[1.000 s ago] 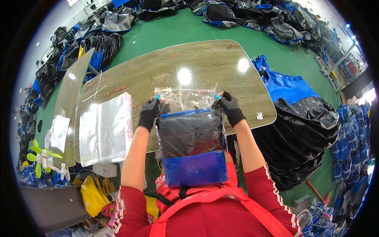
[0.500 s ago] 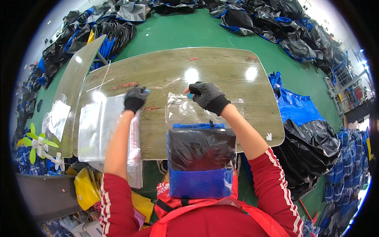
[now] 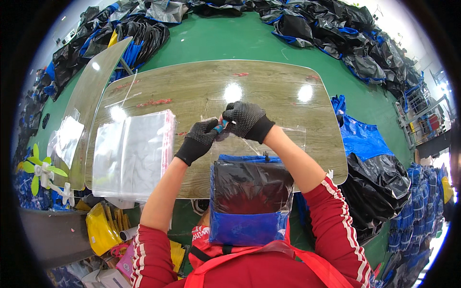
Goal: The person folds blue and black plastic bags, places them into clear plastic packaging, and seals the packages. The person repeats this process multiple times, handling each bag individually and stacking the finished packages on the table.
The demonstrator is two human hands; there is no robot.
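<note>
My left hand (image 3: 200,137) and my right hand (image 3: 246,119), both in black dotted gloves with blue at the fingertips, meet over the table. Their fingers are closed and pinch the upper left corner of a clear plastic bag (image 3: 288,137); the exact grip is partly hidden by the gloves. Inside the bag's lower part lies a folded black and blue sheet bundle (image 3: 252,185), leaning at the table's near edge against my body. The bag's loose end spreads flat on the wood-patterned table (image 3: 269,77). Left of my left hand lies a stack of clear plastic bags (image 3: 139,153) with a pinkish edge.
A tilted panel (image 3: 91,96) with clear plastic on it borders the table's left side. A small green fan (image 3: 43,169) stands at the near left. Black and blue bundles (image 3: 372,173) sit at the right; more heaps (image 3: 297,29) line the green floor's far side.
My left hand has swung right from above the bag stack to meet my right hand. My right hand has shifted slightly. The stack's pinkish edge is now uncovered.
</note>
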